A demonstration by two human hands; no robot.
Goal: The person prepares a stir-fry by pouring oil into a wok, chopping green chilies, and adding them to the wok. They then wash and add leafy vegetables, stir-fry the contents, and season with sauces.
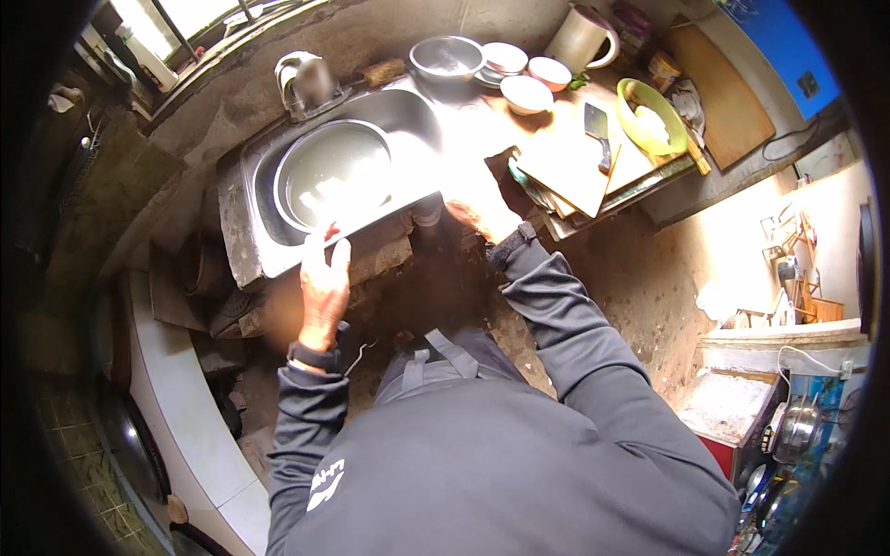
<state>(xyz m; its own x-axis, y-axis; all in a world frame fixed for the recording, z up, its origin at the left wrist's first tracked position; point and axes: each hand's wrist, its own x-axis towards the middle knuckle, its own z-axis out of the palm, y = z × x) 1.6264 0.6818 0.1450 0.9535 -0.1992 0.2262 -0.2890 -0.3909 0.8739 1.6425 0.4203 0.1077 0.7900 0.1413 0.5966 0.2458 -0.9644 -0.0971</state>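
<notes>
My left hand (324,285) is at the front edge of the stainless steel sink (410,115), its thumb apart from the fingers and nothing visible between them. Just beyond the fingertips, a round metal basin (334,126) holding cloudy water sits in the sink bowl. Pale shapes inside it are blurred by glare. My right hand (480,212) reaches over the sink's right end, beside the cutting boards. Strong light washes out its fingers, so anything in them is hidden.
A faucet (295,87) rises behind the sink. To the right are a metal bowl (448,59), small bowls (526,95), a pitcher (577,38), a cleaver (596,125) on stacked cutting boards (563,174), and a green basin (629,104). A white-topped ledge (174,354) runs along the left.
</notes>
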